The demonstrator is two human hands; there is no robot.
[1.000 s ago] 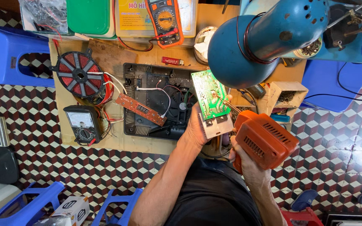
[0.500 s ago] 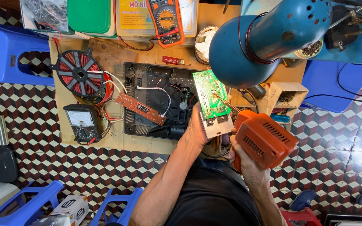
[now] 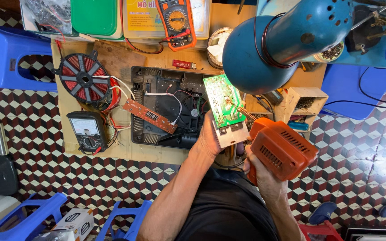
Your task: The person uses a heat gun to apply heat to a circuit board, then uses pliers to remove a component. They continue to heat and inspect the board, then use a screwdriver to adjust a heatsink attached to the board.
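The wooden surface [image 3: 112,58] fills the middle of the view above a floor [image 3: 68,178] tiled in a red, black and white cube pattern, with a blue plastic stool [image 3: 5,58] at the far left. A big blue lamp shade [image 3: 287,40] hangs over the right side of the surface. In the centre lies a black appliance housing [image 3: 166,107], opened up, with white and red wires inside and a narrow brown display board [image 3: 150,116] lying tilted across its left edge. Left of the housing sits a round red and black coil [image 3: 83,78], and near it, toward the person, an analog meter [image 3: 86,131] with a black body. At the far edge are a green box [image 3: 94,18] and an orange digital multimeter [image 3: 177,22]. The right hand [image 3: 260,172] is clenched around the grip of an orange soldering gun [image 3: 282,149], whose tip points at the green circuit board [image 3: 223,101]. The left hand [image 3: 210,136] grasps that board by its near edge, at a metal heat sink [image 3: 231,136], holding it tilted up over the right part of the housing. A small red lighter [image 3: 184,64] lies just beyond the housing's far edge.
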